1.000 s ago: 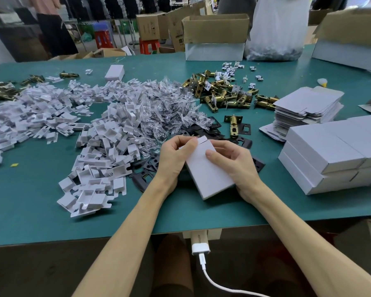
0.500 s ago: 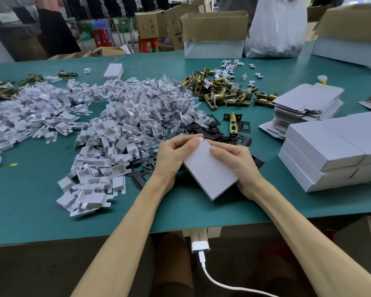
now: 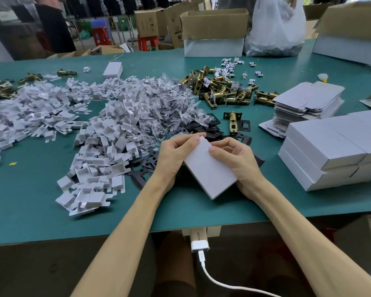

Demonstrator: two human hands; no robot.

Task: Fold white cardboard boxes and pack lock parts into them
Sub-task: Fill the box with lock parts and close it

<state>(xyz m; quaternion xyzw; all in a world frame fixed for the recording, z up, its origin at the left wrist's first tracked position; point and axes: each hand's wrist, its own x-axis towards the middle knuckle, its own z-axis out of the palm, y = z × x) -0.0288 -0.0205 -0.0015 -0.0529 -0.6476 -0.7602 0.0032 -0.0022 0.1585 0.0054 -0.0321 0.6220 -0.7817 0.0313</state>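
On a green table (image 3: 30, 200), white card inserts (image 3: 99, 133) are lying heaped at ten o'clock. At centre, a left hand (image 3: 176, 153) is gripping a closed white box (image 3: 210, 170) with curled fingers, and a right hand (image 3: 238, 159) is pinching its three o'clock edge. Finished boxes (image 3: 330, 151) are sitting stacked at three o'clock.

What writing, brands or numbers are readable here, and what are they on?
Nothing can be read with certainty.
Brown carton at the back: dark printed symbols, too blurred.
Tilted carton beside it: printed lines, too small.
Beige block under the table edge: faint print, too small.
White box in front: no print on the face showing.
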